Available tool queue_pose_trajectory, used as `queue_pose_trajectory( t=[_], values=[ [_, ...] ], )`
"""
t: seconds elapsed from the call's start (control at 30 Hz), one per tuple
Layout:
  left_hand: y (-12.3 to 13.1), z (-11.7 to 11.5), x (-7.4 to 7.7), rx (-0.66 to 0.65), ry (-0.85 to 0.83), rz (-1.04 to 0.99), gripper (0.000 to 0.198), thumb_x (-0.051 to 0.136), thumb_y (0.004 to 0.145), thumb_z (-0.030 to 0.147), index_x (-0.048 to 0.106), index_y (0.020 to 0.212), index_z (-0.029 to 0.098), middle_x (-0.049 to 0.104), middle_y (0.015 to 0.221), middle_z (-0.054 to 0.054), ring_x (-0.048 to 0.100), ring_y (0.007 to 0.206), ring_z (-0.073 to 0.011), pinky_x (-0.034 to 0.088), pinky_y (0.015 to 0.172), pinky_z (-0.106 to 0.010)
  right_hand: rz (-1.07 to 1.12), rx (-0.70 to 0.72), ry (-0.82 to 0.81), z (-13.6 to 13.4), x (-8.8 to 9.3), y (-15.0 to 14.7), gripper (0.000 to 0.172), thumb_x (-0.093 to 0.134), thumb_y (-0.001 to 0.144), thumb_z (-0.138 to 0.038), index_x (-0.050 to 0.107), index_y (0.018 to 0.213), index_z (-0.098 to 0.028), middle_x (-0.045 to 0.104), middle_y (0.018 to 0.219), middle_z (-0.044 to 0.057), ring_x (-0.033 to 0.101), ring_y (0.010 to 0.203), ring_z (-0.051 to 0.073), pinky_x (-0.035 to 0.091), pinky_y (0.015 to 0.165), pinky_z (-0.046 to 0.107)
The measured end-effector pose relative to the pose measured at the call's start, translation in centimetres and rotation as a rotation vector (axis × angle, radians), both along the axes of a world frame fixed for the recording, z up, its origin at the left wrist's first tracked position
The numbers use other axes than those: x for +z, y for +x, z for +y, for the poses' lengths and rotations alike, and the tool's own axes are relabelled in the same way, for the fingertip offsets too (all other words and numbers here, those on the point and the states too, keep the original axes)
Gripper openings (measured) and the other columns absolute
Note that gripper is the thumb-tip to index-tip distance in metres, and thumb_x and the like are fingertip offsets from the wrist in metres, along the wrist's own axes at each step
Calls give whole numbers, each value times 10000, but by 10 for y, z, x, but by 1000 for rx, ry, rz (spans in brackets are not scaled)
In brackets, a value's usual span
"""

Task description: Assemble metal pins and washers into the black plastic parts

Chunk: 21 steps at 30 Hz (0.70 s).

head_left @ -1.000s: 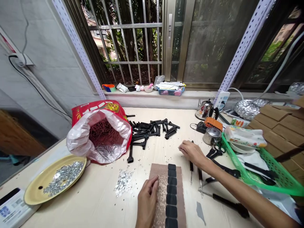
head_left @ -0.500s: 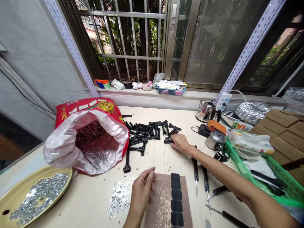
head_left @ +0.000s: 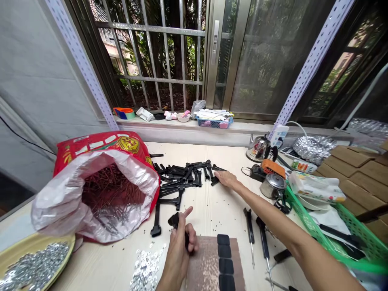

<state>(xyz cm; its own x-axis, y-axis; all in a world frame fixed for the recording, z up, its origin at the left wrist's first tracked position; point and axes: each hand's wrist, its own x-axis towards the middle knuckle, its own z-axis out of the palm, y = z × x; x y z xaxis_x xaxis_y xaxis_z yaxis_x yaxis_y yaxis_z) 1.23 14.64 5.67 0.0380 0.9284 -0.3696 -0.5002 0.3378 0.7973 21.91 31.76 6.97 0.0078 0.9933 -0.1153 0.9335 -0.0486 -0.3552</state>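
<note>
My left hand (head_left: 182, 246) is closed around a black plastic piece (head_left: 173, 220), whose wide end sticks out past the thumb; the rest is mostly hidden by the palm. Its index finger points forward. Farther out, my right hand (head_left: 226, 179) has its fingers closed on another black plastic piece (head_left: 215, 180) at the right edge of a pile of black T-shaped pieces (head_left: 182, 173). Below my left hand lies a worn brown board (head_left: 203, 266) with a column of black rounded squares (head_left: 225, 252) along it. Small silver washers (head_left: 144, 264) are scattered to its left.
A red and white sack (head_left: 127, 145) of long nail-like metal pieces lies open at left, above a yellow dish (head_left: 71, 246) of washers. Black-handled screwdrivers (head_left: 249, 222) lie at right, near a green basket (head_left: 366, 238), a metal pot (head_left: 273, 185) and cardboard boxes (head_left: 348, 173).
The view has shifted slightly. A black plastic piece now shows in my left hand, which has turned. My right hand stays at the pile's right edge, and the piece under its fingers has shifted slightly.
</note>
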Motion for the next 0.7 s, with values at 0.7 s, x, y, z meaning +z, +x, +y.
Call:
queue_pose_trajectory(
  t=[0.7],
  values=[
    [-5,2,-9,-71,-81,-267,449,772,671,273,630,1082,160,680,1075,-98,601,1072,-234,450,956,-311,544,613,26,-165,16,-63,271,412,911,-271,368,1168,-198,567,916,45,528,729,137,431,658,267]
  ],
)
